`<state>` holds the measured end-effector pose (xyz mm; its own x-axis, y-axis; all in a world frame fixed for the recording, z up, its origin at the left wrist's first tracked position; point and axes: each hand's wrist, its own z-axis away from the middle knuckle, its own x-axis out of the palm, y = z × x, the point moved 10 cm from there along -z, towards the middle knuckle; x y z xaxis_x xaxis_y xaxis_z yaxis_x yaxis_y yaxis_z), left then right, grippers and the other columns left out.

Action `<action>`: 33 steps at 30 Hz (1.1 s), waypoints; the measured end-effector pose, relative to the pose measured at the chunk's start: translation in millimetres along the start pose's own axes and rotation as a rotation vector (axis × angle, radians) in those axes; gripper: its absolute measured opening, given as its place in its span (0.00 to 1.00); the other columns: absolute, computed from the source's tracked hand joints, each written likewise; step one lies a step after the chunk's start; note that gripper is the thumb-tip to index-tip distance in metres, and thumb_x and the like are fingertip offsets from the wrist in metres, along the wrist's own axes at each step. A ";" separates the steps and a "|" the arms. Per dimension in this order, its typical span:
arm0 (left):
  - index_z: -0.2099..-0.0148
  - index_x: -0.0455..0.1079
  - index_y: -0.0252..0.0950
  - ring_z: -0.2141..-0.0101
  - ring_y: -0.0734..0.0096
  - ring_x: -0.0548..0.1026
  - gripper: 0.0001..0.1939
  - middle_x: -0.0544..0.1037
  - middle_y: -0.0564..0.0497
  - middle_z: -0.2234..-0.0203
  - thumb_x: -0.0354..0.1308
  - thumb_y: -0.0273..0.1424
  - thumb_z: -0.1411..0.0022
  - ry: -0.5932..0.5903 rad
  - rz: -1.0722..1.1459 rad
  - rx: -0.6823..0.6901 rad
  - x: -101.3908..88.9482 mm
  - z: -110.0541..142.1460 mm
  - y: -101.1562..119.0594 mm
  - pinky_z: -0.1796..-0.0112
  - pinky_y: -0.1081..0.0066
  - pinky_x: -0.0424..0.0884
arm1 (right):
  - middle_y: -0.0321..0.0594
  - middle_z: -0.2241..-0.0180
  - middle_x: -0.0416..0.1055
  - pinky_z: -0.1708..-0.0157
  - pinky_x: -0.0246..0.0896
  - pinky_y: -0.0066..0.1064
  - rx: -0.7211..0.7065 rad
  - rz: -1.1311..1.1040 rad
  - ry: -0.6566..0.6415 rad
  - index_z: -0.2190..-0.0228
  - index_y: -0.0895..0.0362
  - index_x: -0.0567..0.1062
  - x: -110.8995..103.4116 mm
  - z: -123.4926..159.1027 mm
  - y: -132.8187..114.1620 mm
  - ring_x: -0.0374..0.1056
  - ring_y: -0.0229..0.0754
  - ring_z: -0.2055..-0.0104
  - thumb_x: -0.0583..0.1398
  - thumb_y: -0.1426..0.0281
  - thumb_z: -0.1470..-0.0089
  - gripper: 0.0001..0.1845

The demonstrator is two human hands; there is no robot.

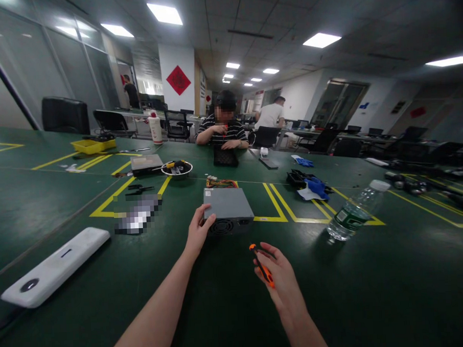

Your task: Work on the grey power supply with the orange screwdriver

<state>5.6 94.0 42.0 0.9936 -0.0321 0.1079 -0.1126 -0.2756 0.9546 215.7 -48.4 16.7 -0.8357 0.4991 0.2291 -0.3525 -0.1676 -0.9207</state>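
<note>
A grey computer power supply unit (228, 203) lies on the green table in front of me, its fan grille facing me and a bundle of coloured wires (222, 183) behind it. My left hand (198, 228) grips its near left corner, thumb on the front edge and fingers along the side. Just right of and nearer than the unit, my right hand (277, 271) holds an orange-and-black screwdriver (263, 266) by its handle, apart from the unit. No shaft of the screwdriver can be made out.
A water bottle (356, 211) stands to the right, with blue gloves (316, 188) beyond it. On the left are a long white device (59, 265), a metal bowl (176, 168) with tools and a yellow tray (94, 145). Across the table sits a person (222, 125) in a striped shirt.
</note>
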 end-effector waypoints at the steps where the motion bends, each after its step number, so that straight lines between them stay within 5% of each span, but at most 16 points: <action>1: 0.51 0.64 0.42 0.52 0.64 0.67 0.21 0.69 0.49 0.51 0.56 0.40 0.48 -0.004 0.003 -0.003 0.3 0.3 0.1 0.53 0.67 0.60 | 0.35 0.68 0.68 0.72 0.63 0.28 -0.015 0.021 -0.008 0.62 0.55 0.66 -0.8 -1.7 -0.4 0.67 0.37 0.70 0.65 0.67 0.65 0.24; 5: 0.51 0.63 0.41 0.52 0.63 0.67 0.22 0.69 0.48 0.51 0.56 0.40 0.48 -0.016 0.006 -0.019 1.0 1.3 0.1 0.53 0.66 0.61 | 0.36 0.66 0.66 0.68 0.65 0.33 -0.285 0.331 0.003 0.60 0.54 0.64 3.1 5.3 -24.5 0.67 0.41 0.65 0.60 0.69 0.57 0.19; 11: 0.51 0.63 0.42 0.52 0.64 0.67 0.22 0.68 0.48 0.50 0.56 0.40 0.48 -0.013 0.009 -0.011 0.3 0.8 0.2 0.53 0.66 0.60 | 0.44 0.59 0.64 0.59 0.62 0.43 -0.753 0.956 0.050 0.59 0.54 0.68 42.8 47.5 -57.7 0.64 0.48 0.57 0.50 0.76 0.52 0.18; 16: 0.50 0.63 0.42 0.50 0.62 0.66 0.22 0.67 0.48 0.49 0.56 0.40 0.48 -0.024 0.001 -0.024 0.6 1.2 0.4 0.52 0.65 0.59 | 0.46 0.58 0.63 0.64 0.66 0.38 -0.609 0.842 0.115 0.57 0.57 0.66 19.8 28.4 -49.6 0.66 0.45 0.61 0.54 0.70 0.53 0.18; 19: 0.50 0.63 0.43 0.49 0.62 0.66 0.22 0.67 0.48 0.49 0.56 0.40 0.48 -0.020 0.005 -0.029 0.1 1.1 -0.1 0.51 0.64 0.59 | 0.45 0.59 0.66 0.74 0.66 0.33 -0.382 0.666 0.007 0.61 0.56 0.67 9.8 4.7 -26.9 0.68 0.44 0.63 0.55 0.63 0.51 0.16; 23: 0.50 0.63 0.42 0.50 0.63 0.66 0.22 0.68 0.48 0.50 0.56 0.40 0.48 -0.018 0.014 -0.018 0.5 -0.2 -1.6 0.52 0.66 0.61 | 0.41 0.68 0.71 0.85 0.57 0.28 -0.230 0.565 -0.090 0.64 0.56 0.67 11.7 -7.8 -7.6 0.67 0.38 0.78 0.50 0.56 0.48 0.18; 27: 0.51 0.63 0.42 0.51 0.64 0.67 0.22 0.69 0.48 0.51 0.57 0.40 0.49 -0.010 0.023 0.002 0.3 -0.8 -1.3 0.53 0.66 0.61 | 0.35 0.77 0.70 0.83 0.56 0.27 -0.298 0.618 -0.104 0.67 0.55 0.68 16.1 -4.5 -15.1 0.64 0.36 0.81 0.48 0.57 0.46 0.17; 33: 0.51 0.64 0.42 0.52 0.64 0.67 0.22 0.69 0.49 0.51 0.57 0.40 0.49 0.007 0.020 0.005 -1.2 0.0 -0.7 0.53 0.67 0.61 | 0.38 0.68 0.70 0.68 0.60 0.33 -0.610 1.014 0.033 0.66 0.53 0.69 28.2 22.8 -51.4 0.68 0.41 0.66 0.51 0.68 0.47 0.08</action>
<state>4.5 94.2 41.2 0.9912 -0.0307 0.1291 -0.1325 -0.2796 0.9509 200.6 -45.2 77.6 -0.6035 0.3949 -0.6927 0.7320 -0.0703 -0.6777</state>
